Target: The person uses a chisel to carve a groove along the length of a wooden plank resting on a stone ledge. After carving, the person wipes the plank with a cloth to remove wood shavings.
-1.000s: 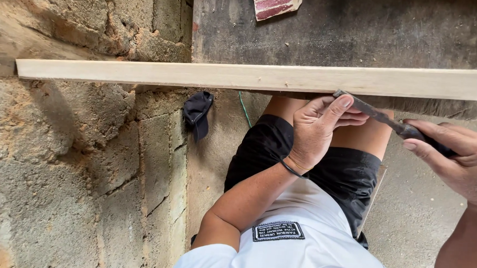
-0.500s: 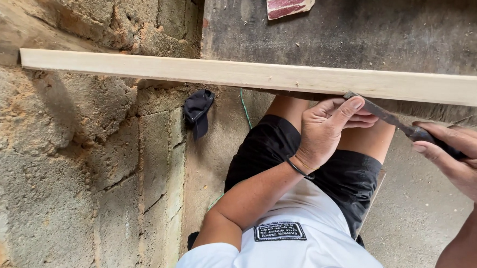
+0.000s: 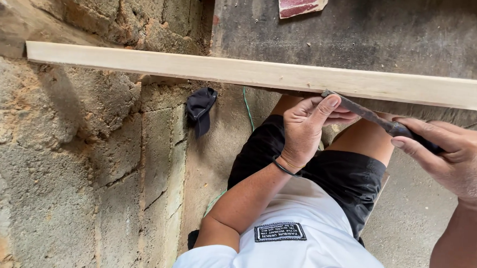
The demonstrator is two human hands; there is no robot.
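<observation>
Long pale wooden strip spans frame, upper centre; left hand pinches dark metal file tip to steady it against strip; right hand clenches handle, lower right.

Rough block wall — pale wooden strip resting across it

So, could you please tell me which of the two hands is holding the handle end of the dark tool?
The right hand grips the dark tool by its handle; the left hand only steadies its tip under the wooden strip.
</observation>
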